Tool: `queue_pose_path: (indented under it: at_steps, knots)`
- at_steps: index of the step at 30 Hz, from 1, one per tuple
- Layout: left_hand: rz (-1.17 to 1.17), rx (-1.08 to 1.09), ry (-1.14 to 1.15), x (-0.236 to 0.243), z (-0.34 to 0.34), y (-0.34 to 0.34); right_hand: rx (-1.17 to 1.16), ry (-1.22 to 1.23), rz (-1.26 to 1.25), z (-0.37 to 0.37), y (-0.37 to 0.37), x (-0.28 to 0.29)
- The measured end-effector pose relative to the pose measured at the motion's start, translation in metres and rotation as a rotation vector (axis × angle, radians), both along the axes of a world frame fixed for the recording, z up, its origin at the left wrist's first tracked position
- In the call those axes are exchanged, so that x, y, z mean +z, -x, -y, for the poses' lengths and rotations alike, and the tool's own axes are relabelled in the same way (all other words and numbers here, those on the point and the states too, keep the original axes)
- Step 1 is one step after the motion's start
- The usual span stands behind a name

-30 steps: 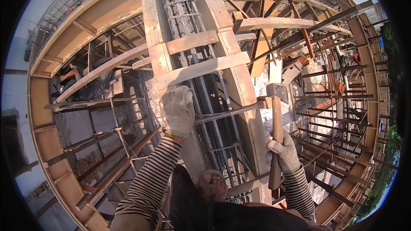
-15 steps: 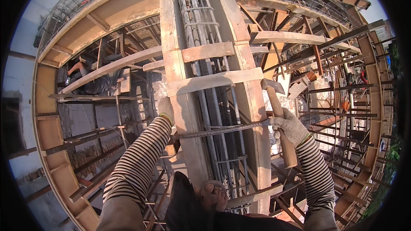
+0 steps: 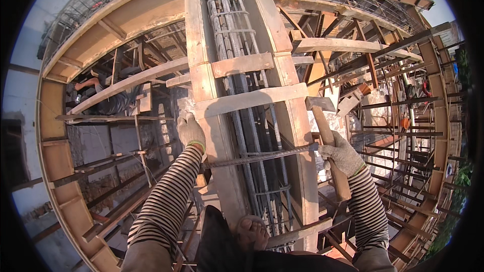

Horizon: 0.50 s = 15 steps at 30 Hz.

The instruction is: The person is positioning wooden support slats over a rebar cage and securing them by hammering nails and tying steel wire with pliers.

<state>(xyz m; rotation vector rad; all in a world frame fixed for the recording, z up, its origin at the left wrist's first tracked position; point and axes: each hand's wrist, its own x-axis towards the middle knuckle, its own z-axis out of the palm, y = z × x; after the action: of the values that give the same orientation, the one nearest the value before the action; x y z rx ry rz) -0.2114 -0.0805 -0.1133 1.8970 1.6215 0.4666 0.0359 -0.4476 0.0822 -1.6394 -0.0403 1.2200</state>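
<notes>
My right hand (image 3: 344, 155), in a pale knit glove, grips a wooden-handled hammer (image 3: 328, 138). The hammer stands beside the right side board (image 3: 300, 136), head end farthest from me. My left hand (image 3: 191, 132), gloved too, is closed by the left side board, close to the left end of a wooden crosspiece (image 3: 252, 99). Anything in its fingers is too small to make out. A ribbed steel bar (image 3: 259, 156) lies across both boards on my side of the crosspiece, its right end close to my right hand.
Between the boards runs a rebar cage (image 3: 234, 30) with steel ties. A second crosspiece (image 3: 243, 64) lies farther away. My bare foot (image 3: 252, 231) is on the formwork. Open gaps with timber props (image 3: 403, 136) drop away on both sides. Another person (image 3: 108, 98) is below at left.
My left hand has risen from the outer side of the left board toward the crosspiece's end, and its closed fingers now show. The hammer stays almost in place in my right hand.
</notes>
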Motion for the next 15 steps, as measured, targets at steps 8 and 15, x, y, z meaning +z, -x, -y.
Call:
queue_pose_path:
  at_steps: [8, 15]
  knots:
    - [0.400, 0.105, 0.087, 0.035, 0.002, -0.004, -0.009, 0.085, 0.202, 0.011, 0.015, 0.005]
    - [0.479, -0.231, -0.060, 0.104, 0.013, -0.024, -0.200, 0.042, 0.319, -0.002, 0.048, 0.038]
